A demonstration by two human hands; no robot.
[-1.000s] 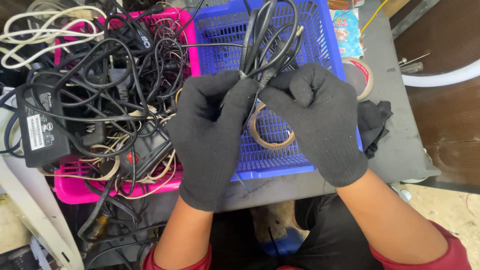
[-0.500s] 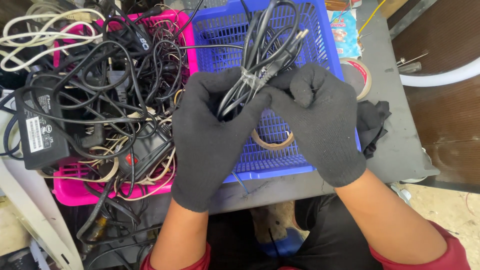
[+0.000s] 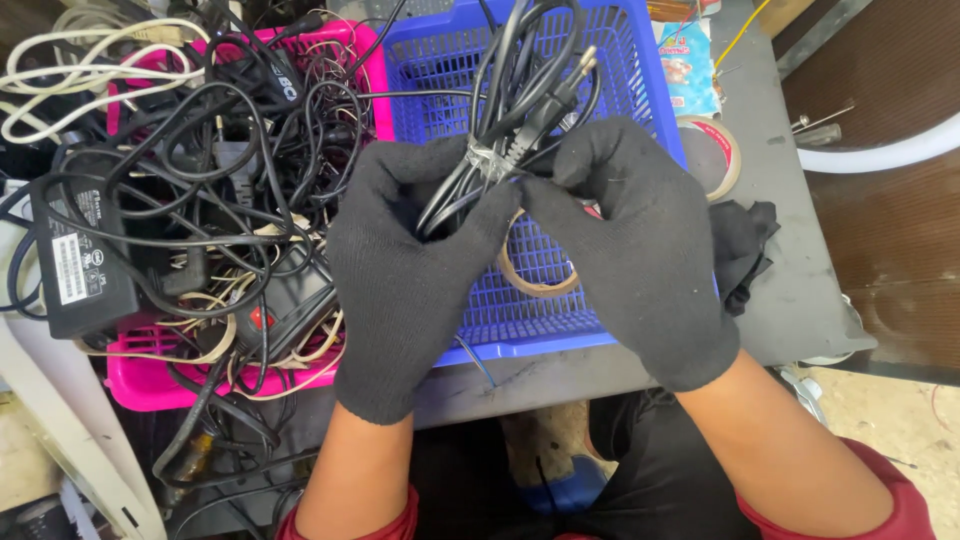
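– What've you got there?
– Black cable bundle [image 3: 520, 110], over the blue basket [image 3: 640, 90]. My left hand [image 3: 400, 270] & right hand [image 3: 640, 240] both pinch it at the taped middle.
– Rest?
– Tangled in pink basket [image 3: 140, 375].

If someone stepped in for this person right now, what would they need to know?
Left hand: gloved, gripping the lower part of a coiled black cable.
Right hand: gloved, pinching the same cable at its taped middle.
The cable is held over the blue basket, which holds a tape ring.
Done: the cable is coiled and bound with clear tape.
Left: the pink basket at left is heaped with tangled cables and a black adapter. A tape roll lies on the table at right.
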